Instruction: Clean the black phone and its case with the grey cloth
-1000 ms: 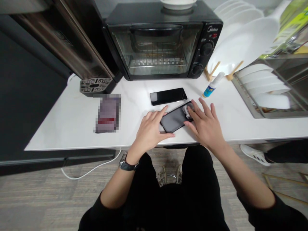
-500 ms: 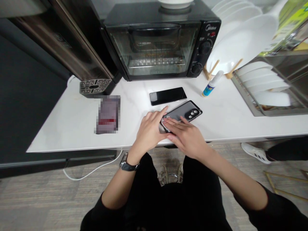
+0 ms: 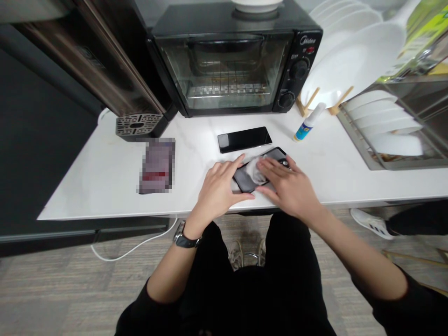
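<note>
Black-rimmed phone case [image 3: 243, 179] flat on the counter [image 3: 196, 140], in front of the toaster oven [image 3: 224, 70]. Left hand [image 3: 217, 184] spread wide, thumb and forefinger bracketing one end; firm grip hard to confirm. Right hand [image 3: 294, 189] half closed over white tissue [image 3: 256, 171], pressing it on. Risk: weak bracing plus sideways pressure could skid the case into the black phone [image 3: 245, 140] between it and oven. Case back greyish, smooth-looking, camera area partly covered.

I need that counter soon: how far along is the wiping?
Looks done: the phone case lies flat, apart from the black phone. In hand: the right hand presses a white wipe on the case; the left hand braces one end. Remaining: likely more wiping, since the wipe sits mid-case.
</note>
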Demonstrator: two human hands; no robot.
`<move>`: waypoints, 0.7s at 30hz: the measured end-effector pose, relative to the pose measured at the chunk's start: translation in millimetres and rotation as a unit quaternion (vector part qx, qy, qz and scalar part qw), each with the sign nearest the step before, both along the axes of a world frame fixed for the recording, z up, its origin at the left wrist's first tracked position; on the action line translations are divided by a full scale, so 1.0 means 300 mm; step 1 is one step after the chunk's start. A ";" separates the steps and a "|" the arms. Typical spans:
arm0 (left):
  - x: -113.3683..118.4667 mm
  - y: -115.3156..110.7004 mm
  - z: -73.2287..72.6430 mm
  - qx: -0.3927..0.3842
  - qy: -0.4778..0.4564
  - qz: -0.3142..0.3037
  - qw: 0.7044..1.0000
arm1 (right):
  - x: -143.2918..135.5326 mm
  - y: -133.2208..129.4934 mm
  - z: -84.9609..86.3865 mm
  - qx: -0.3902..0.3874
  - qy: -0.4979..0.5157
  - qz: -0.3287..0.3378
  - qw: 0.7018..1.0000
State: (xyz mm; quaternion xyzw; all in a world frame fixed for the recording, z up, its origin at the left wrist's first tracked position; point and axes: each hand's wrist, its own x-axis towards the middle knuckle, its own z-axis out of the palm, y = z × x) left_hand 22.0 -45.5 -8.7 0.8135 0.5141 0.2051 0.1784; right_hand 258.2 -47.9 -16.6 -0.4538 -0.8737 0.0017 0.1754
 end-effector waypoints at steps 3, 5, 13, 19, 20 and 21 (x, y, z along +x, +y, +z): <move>0.002 0.003 -0.001 0.000 -0.002 0.003 1.000 | 0.043 0.031 -0.004 0.016 -0.003 -0.072 0.997; 0.002 0.005 -0.002 0.000 -0.004 0.000 1.000 | 0.010 -0.001 -0.004 0.001 0.003 -0.022 1.000; 0.000 0.001 0.000 -0.002 -0.002 -0.005 1.000 | -0.007 -0.026 0.006 -0.008 0.003 0.006 1.000; 0.002 0.004 0.003 -0.007 -0.001 -0.003 1.000 | 0.037 -0.027 -0.001 -0.001 0.007 0.024 1.000; 0.001 0.004 0.003 -0.007 -0.002 -0.006 1.000 | 0.024 -0.044 0.000 -0.011 0.013 0.071 0.997; 0.000 0.004 0.004 -0.007 -0.003 -0.007 1.000 | 0.014 -0.056 0.002 -0.022 0.017 0.109 0.994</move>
